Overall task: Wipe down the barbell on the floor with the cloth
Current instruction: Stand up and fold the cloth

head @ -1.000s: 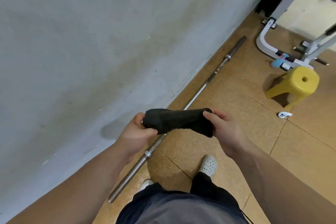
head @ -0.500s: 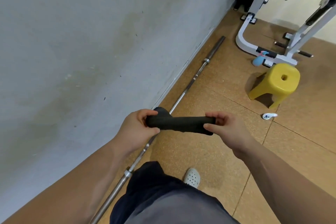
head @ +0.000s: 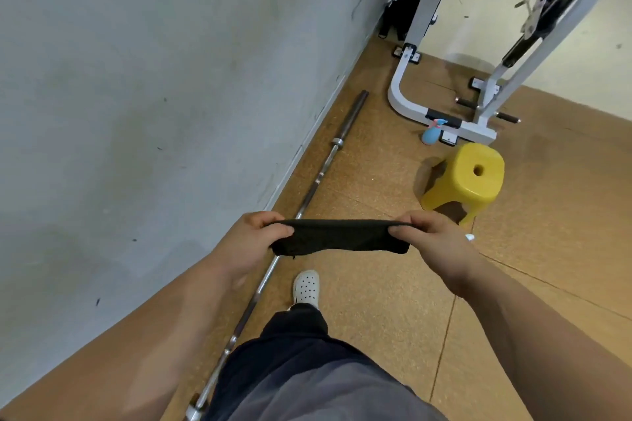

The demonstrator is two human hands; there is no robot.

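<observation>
The chrome steel barbell (head: 321, 176) lies from 7 to 12 o'clock, probably heavy and stiff, so wrap its middle with the limp black cloth (head: 337, 237) your left hand (head: 253, 243) and right hand (head: 434, 243) pinch taut.

Cannot see a stretch of the barbell (head: 316, 181) behind the cloth (head: 338, 237) and left hand (head: 253, 243), nor its near end behind the trouser leg (head: 294, 352). Cannot identify the small white thing (head: 470, 237) half covered by the right hand (head: 434, 246).
</observation>
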